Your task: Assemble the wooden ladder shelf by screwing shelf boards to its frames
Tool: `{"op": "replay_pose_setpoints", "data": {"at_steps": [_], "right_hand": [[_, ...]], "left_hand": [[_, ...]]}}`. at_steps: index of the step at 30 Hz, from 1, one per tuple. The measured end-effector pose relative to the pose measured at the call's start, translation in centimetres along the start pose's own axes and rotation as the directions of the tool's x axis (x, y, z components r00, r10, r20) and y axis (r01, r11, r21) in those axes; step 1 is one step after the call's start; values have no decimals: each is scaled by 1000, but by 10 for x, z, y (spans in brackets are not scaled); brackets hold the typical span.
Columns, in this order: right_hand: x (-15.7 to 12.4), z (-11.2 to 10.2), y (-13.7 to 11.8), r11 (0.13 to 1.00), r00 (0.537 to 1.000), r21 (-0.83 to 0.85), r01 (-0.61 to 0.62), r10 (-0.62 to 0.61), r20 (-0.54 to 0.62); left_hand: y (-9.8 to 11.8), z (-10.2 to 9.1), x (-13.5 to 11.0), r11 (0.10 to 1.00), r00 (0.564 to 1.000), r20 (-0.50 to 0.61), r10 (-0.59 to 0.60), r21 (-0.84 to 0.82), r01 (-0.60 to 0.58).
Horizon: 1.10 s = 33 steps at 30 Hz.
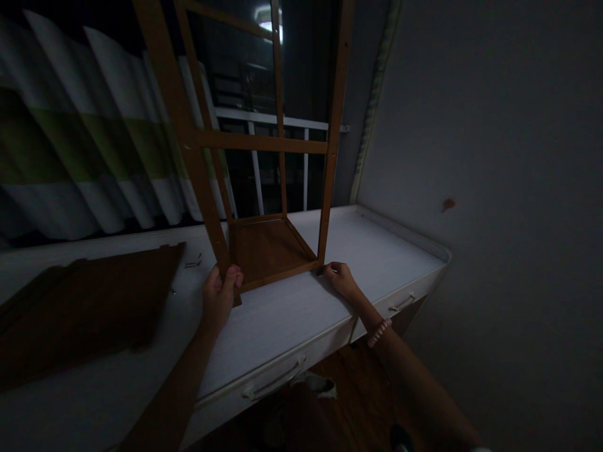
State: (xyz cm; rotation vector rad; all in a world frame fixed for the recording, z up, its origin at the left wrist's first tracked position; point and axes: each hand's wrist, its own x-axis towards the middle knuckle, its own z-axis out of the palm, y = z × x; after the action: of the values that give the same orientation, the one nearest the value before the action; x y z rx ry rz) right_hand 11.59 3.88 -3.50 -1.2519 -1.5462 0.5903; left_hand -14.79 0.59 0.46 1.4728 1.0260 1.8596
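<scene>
A brown wooden shelf frame (pixel 264 142) stands upright on the white desk top (pixel 282 314), with a brown shelf board (pixel 266 248) fitted at its bottom. My left hand (pixel 219 294) is closed around the foot of the frame's front left post. My right hand (pixel 342 279), a bead bracelet on its wrist, pinches at the foot of the front right post; what its fingertips hold is too small to make out.
A loose brown wooden panel (pixel 80 307) lies flat on the desk at the left. Small screws or pegs (pixel 193 262) lie beside it. Drawer handles (pixel 273 380) line the desk front. A curtain (pixel 70 150) hangs at the left, a grey wall (pixel 494 157) at the right.
</scene>
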Motion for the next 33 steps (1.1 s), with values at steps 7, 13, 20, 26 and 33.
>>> {"op": "replay_pose_setpoints", "data": {"at_steps": [7,13,20,26,33], "right_hand": [[1,-2,-2,995,998,100,8,-15,68],[0,-4,-7,986,996,164,20,-33,80],[0,-2,-3,989,997,143,27,-37,70],[1,-1,2,995,997,90,44,-49,58],[1,2,2,999,999,37,39,-40,20]], "left_hand": [[-2,-1,0,1000,1000,12,3,-30,-3],[-1,-1,0,999,1000,21,9,-39,-8],[5,2,-2,999,999,-20,-32,-20,32],[6,2,-2,1000,1000,-7,7,29,-7],[3,1,-2,1000,1000,-10,4,-7,-5]]}}
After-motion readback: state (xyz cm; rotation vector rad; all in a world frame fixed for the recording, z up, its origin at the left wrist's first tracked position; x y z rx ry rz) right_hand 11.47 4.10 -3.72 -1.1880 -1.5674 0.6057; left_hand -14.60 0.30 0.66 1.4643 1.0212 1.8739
